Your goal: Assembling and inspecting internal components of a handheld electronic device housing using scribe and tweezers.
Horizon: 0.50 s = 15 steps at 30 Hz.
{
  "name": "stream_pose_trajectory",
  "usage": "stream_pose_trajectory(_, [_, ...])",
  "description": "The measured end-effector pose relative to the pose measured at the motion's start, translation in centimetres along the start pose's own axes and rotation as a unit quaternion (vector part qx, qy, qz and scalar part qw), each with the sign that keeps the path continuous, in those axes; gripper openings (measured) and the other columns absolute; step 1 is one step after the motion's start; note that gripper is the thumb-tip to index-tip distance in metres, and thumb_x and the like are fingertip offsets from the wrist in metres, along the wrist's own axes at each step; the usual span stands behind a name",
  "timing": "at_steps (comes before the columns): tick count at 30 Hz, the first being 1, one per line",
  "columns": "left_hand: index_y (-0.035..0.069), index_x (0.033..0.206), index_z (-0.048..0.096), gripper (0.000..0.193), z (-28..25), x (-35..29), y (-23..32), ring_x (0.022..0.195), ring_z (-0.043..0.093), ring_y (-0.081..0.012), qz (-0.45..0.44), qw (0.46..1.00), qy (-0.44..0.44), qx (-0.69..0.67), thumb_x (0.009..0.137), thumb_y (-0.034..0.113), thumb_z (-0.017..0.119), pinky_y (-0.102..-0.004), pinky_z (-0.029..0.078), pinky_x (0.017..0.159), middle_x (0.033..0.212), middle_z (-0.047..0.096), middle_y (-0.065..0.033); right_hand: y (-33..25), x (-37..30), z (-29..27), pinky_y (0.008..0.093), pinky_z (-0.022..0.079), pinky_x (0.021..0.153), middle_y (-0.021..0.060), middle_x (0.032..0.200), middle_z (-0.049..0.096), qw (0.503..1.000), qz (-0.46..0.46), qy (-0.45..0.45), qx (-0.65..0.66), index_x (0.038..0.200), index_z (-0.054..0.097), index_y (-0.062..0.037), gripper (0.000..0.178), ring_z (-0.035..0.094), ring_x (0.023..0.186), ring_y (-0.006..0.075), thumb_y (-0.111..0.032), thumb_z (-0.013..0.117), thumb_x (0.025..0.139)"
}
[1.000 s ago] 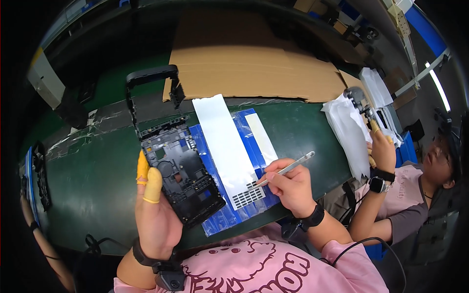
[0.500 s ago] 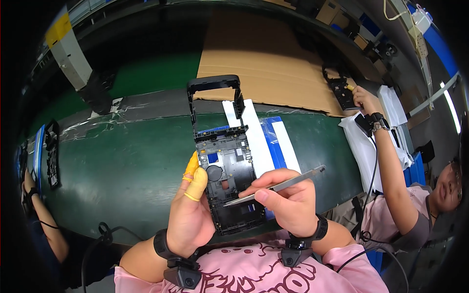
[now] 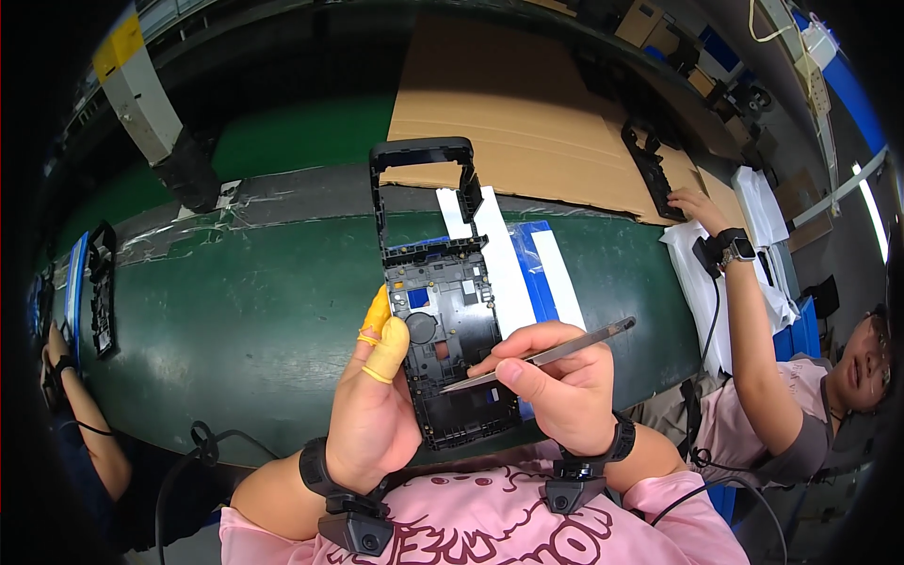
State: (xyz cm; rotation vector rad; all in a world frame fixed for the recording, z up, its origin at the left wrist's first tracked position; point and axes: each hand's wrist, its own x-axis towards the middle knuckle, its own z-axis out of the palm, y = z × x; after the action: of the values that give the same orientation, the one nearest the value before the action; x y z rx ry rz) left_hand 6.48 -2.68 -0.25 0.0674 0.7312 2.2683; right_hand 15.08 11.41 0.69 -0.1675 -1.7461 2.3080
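Observation:
My left hand (image 3: 375, 405) grips a black plastic housing (image 3: 459, 344) by its left side, with yellow finger cots on the thumb and a finger. The housing is tilted up, its inner face toward me, and an open rectangular frame forms its far end. Small brass-coloured inserts and a blue patch show on that face. In my right hand (image 3: 560, 381) a pair of metal tweezers (image 3: 574, 352) is pinched between thumb and fingers. Its pointed tip lies over the lower part of the housing; whether it touches, or holds anything small, I cannot tell.
Under the housing, white strips (image 3: 504, 282) and a blue sheet (image 3: 535, 282) lie on the green table (image 3: 235, 348). Cardboard (image 3: 508, 122) covers the far side. At right, a co-worker's hand (image 3: 699, 209) touches another black housing (image 3: 648, 169). More black parts (image 3: 102, 292) stand at left.
The housing and both my hands have shifted slightly to the right. The tweezers' tip has moved a little up and right with them. The co-worker's housing at right has turned.

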Motion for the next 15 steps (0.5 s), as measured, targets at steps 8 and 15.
stream_pose_trajectory(8, [0.011, 0.132, 0.03, 0.042, -0.04, -0.12, -0.06, 0.106, 0.049, -0.0186, -0.007, 1.0, 0.001, -0.009, 0.092, 0.022, 0.042, -0.0351, 0.043, 0.09, 0.121, 0.046, -0.007, -0.37, 0.06, 0.44, 0.0312, 0.051, 0.073, 0.0159, 0.084, 0.062, 0.999, 0.002, 0.026, -0.024, 0.09, 0.055, 0.0057, 0.011, 0.063, 0.08, 0.0228, 0.004, 0.056, 0.08])
stream_pose_trajectory(15, [0.011, 0.131, 0.03, 0.042, 0.0, -0.13, -0.03, 0.105, 0.048, -0.0183, -0.004, 1.0, 0.007, -0.013, 0.092, 0.022, 0.042, -0.0348, 0.043, 0.089, 0.121, 0.046, -0.0065, 0.03, 0.02, 0.05, 0.0236, 0.047, 0.073, 0.0096, 0.09, 0.059, 1.0, -0.001, 0.003, -0.004, 0.096, 0.056, 0.0064, 0.015, 0.059, 0.084, 0.0141, 0.003, 0.057, 0.081])
